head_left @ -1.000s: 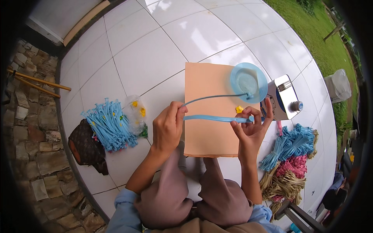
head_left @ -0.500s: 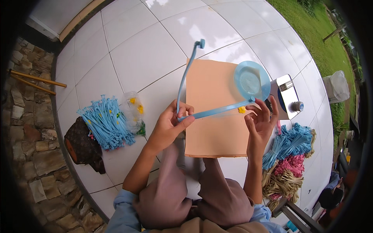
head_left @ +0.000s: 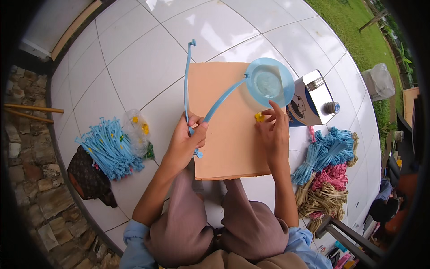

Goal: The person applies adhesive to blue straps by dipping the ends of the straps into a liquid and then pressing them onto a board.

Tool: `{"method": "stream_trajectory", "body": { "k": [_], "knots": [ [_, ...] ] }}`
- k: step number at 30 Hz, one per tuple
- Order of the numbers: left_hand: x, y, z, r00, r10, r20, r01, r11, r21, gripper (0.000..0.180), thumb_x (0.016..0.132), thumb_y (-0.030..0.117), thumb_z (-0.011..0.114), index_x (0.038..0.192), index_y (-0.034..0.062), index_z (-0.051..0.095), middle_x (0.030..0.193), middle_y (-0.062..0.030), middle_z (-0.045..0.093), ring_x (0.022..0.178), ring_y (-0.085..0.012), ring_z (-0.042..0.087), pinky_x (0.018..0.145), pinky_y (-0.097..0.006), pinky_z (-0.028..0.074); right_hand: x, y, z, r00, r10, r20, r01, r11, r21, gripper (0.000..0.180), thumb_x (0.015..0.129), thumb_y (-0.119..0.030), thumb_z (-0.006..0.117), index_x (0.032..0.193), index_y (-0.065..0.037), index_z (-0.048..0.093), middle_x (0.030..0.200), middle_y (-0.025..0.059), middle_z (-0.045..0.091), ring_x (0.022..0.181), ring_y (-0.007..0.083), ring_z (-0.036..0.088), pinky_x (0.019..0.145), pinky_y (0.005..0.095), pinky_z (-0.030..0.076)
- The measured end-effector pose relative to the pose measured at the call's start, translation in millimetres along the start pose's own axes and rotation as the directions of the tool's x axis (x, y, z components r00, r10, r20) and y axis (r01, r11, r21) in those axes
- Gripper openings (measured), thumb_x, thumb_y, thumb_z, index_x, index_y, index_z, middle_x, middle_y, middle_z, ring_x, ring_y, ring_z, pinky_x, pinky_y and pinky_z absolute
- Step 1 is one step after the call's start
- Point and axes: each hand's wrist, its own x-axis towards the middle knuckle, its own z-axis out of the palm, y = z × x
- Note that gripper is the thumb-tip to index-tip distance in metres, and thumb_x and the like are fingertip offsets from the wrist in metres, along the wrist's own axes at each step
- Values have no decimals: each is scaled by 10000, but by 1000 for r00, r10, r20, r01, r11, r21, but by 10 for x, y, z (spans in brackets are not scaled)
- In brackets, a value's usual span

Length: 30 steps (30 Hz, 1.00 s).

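Observation:
My left hand (head_left: pixel 183 142) is closed round narrow light-blue strips (head_left: pixel 223 97) with knobbed ends. One length points up, another slants right toward a translucent blue plate (head_left: pixel 251 93), and a knobbed end hangs below the fingers. Over the right side of a peach-coloured board (head_left: pixel 233 148), my right hand (head_left: pixel 274 136) has its fingers apart. A small yellow flower-shaped piece (head_left: pixel 259 117) lies by its fingertips; whether they touch it I cannot tell. On the board's far right corner, the plate holds something whitish.
A metal can (head_left: pixel 316 98) stands right of the plate. Beyond my right forearm lie bundles of blue (head_left: pixel 333 148), pink (head_left: pixel 329 178) and beige strips (head_left: pixel 323 200). At left are a pile of blue strips (head_left: pixel 109 148), a clear bag (head_left: pixel 136 130) and a dark brown bag (head_left: pixel 92 175).
My left hand has swung the strips, so the slanting one has left my right fingers and points farther up. My right hand has moved down to beside the yellow flower piece.

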Motion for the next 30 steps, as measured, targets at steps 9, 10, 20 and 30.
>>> {"method": "stream_trajectory", "body": {
  "k": [9, 10, 20, 30],
  "knots": [
    [-36, -70, 88, 997, 0, -82, 21, 969, 246, 382, 822, 185, 652, 824, 115, 276, 914, -30, 486, 594, -31, 360, 515, -172, 329, -65, -313, 78, 954, -287, -89, 300, 928, 219, 727, 683, 44, 703, 1293, -55, 321, 920, 100, 588, 796, 178, 574, 690, 282, 468],
    [-36, -64, 101, 996, -2, -90, 24, 969, 246, 382, 822, 185, 652, 824, 115, 276, 914, -30, 486, 594, -31, 360, 515, -172, 329, -75, -377, 79, 954, -288, -84, 300, 927, 225, 727, 683, 44, 703, 1293, -55, 321, 920, 100, 588, 796, 178, 574, 690, 282, 468],
    [-53, -20, 15, 996, 32, -86, -16, 984, 180, 362, 816, 97, 630, 800, 103, 268, 755, -69, 582, 630, -22, 442, 523, -176, 364, -76, -591, 122, 878, -478, 10, 465, 859, 215, 624, 666, 59, 686, 1219, -40, 416, 951, 97, 579, 862, 264, 544, 719, 336, 473],
    [-108, 41, 5, 1000, -6, -8, 5, 999, -47, 259, 896, 107, 514, 820, 98, 267, 787, -74, 567, 607, -39, 427, 552, -175, 369, 2, -525, 178, 832, -532, -155, 552, 771, 318, 583, 696, 48, 703, 1185, -33, 397, 799, 81, 606, 768, 196, 562, 678, 294, 442]
  ]
}}
